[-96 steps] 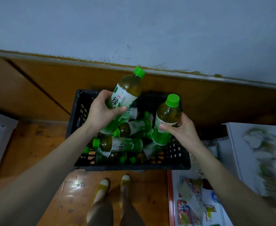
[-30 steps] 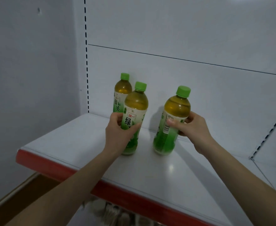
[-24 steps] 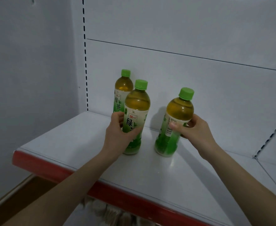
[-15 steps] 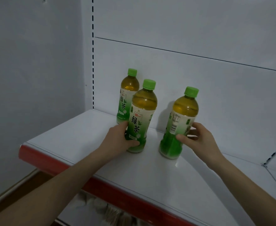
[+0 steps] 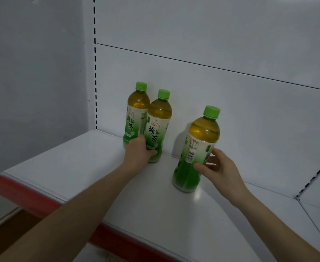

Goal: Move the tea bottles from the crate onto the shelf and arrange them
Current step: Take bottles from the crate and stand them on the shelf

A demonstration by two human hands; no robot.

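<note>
Our left hand [image 5: 138, 153] wraps low around one green tea bottle [image 5: 158, 125], tucking it against its neighbour [image 5: 136, 114] at the back of the shelf [image 5: 76, 163], which looks like the start of a row. Our right hand [image 5: 218, 168] clasps the third bottle [image 5: 199, 146], which stands further forward with its barcode [image 5: 189, 156] outward. It probably needs turning.

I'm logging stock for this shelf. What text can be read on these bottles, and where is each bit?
"绿茶": label of the middle tea bottle, held by the left hand.
"统一": small red box above it, same label.
"绿茶": label of the left tea bottle.
Right tea bottle, in the right hand: barcode and sideways print, too blurred to read.
</note>
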